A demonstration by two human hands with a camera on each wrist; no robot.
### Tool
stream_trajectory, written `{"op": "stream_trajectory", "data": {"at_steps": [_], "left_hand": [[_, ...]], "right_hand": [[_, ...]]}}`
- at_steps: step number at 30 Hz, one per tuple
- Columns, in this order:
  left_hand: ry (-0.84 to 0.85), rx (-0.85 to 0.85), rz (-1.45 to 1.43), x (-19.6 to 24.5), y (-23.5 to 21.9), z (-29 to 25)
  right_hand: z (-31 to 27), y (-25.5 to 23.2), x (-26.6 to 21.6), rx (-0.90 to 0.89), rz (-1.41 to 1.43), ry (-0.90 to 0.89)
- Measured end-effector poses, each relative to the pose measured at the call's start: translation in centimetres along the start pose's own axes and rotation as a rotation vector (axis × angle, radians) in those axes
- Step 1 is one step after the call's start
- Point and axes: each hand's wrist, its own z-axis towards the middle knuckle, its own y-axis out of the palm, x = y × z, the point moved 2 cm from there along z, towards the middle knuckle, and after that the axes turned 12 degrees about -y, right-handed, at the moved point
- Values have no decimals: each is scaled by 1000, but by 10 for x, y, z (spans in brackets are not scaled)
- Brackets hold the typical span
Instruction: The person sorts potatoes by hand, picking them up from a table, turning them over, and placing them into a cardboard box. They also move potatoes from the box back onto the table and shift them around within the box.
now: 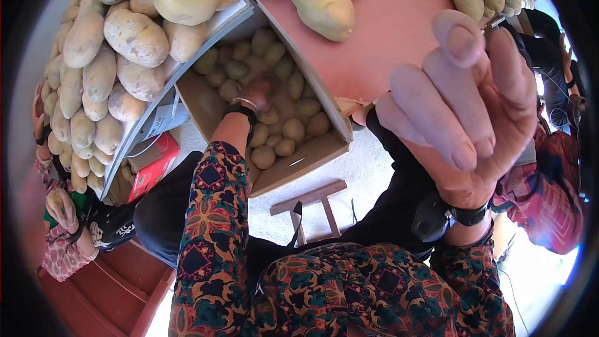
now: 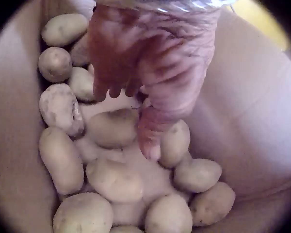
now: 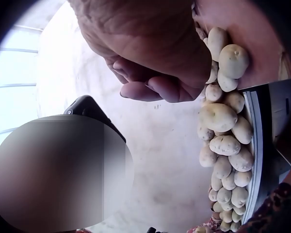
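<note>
Inside a cardboard box [image 1: 293, 178], my left hand [image 1: 254, 93] reaches down among loose potatoes [image 1: 293, 128]. The left wrist view has that hand [image 2: 150, 63] with fingers and thumb pointing down, the thumb beside a potato [image 2: 174, 143]; nothing shows in its grip, though part of the fingers is hidden. My right hand [image 1: 462, 100] is raised close to the head camera, fingers loosely bent and holding nothing. From the right wrist, the same hand [image 3: 150, 53] hangs in front of a pale wall, left of the piled potatoes [image 3: 218, 116].
A large potato heap [image 1: 134, 37] rises at the left behind a board edge. More potatoes [image 1: 321, 9] lie on the pink surface [image 1: 387, 31]. A wooden stand [image 1: 312, 200] is below the box. Other people are at both sides; a red box [image 1: 154, 165] sits under the heap.
</note>
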Motion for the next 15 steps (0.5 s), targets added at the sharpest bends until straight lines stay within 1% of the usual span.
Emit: {"op": "stream_trajectory", "data": {"at_steps": [1,3,5,7,8,11,12,14,15], "left_hand": [[10,217,33,-3,27,7],[22,432,65,4,28,0],[-121,73,310,9,27,2],[-147,91,339,10,40,9],[-175,114,368,12,39,9],[-179,118,404,22,41,9],[-179,120,404,22,44,11],[-173,226,401,22,46,11],[-176,229,400,24,46,10]], "right_hand": [[-1,0,-2,23,8,13],[0,-2,-4,-21,-36,52],[0,-2,-6,-38,-61,80],[-1,-1,-6,-35,-77,77],[-2,0,-7,-36,-83,76],[-5,1,-4,-8,-102,75],[-7,-2,5,22,18,-8],[-8,-2,3,48,143,-89],[-8,0,-6,34,16,-7]]}}
